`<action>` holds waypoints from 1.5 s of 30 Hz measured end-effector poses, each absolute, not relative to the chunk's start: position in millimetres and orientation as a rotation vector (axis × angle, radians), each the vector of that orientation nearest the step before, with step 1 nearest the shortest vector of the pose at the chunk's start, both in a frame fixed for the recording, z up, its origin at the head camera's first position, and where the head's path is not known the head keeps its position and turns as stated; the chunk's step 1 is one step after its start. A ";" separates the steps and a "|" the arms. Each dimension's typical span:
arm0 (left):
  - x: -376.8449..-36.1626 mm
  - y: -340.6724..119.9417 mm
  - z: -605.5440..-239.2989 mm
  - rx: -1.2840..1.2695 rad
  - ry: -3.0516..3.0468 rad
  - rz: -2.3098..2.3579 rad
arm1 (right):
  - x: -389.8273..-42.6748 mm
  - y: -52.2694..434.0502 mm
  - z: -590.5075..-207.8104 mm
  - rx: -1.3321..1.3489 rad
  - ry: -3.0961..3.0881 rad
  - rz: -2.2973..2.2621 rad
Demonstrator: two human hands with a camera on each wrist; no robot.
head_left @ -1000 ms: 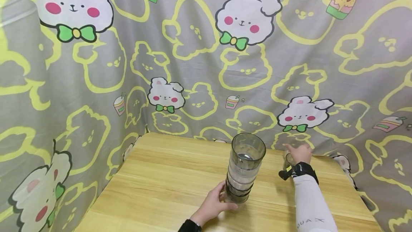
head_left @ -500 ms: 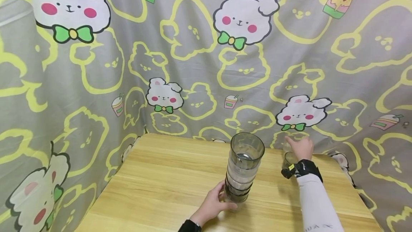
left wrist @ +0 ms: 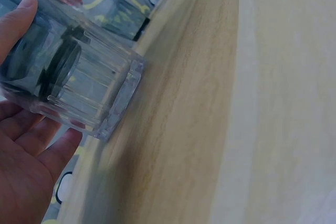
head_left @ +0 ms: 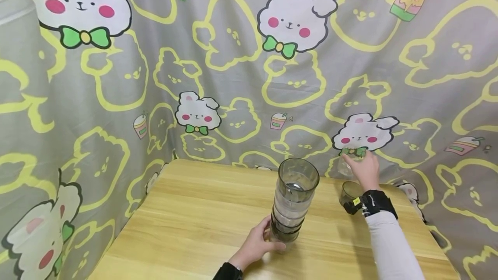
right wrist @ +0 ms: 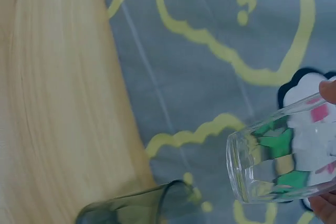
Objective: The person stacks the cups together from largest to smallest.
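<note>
Grey cloth printed with white rabbits and yellow outlines (head_left: pixel 233 77) hangs behind and around the light wooden desk (head_left: pixel 202 224). Near the front edge of the desk, about the middle, we see a tall stack of clear and smoky grey plastic cups (head_left: pixel 293 204) standing upright, mouth up. Our left hand (head_left: pixel 254 245) holds the bottom of this stack, the thumb and fingers curled around the lowest clear ribbed cup (left wrist: pixel 79 85), which rests on the wood.

Our right hand (head_left: pixel 365 170) is over the far right corner of the desk. Its fingers pinch one clear plastic cup (right wrist: pixel 283 156) and hold it in the air, above the desk. In the right wrist view this cup lies tilted, its mouth turned away from the fingertips. Just under it, a single smoky grey cup (head_left: pixel 350 192) stands on the desk near the far edge.

The lifted cup is to the right of the stack and apart from it, about level with the top of the stack. The right hand is the one that carries it; the left hand only steadies the stack.
</note>
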State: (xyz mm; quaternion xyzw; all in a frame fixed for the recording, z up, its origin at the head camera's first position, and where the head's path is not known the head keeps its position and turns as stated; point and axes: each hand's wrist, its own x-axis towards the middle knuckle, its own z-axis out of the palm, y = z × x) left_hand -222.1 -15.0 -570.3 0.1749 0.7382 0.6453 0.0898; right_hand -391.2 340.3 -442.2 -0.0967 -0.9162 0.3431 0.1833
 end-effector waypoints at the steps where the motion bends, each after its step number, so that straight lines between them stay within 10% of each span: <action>1: -222.5 -15.1 -570.5 0.522 2.196 1.922 | -389.8 339.0 -438.4 -0.263 -2.587 0.958; 45: -221.8 -14.7 -571.0 0.506 2.170 1.927 | -283.0 258.2 -282.9 0.351 -2.302 0.880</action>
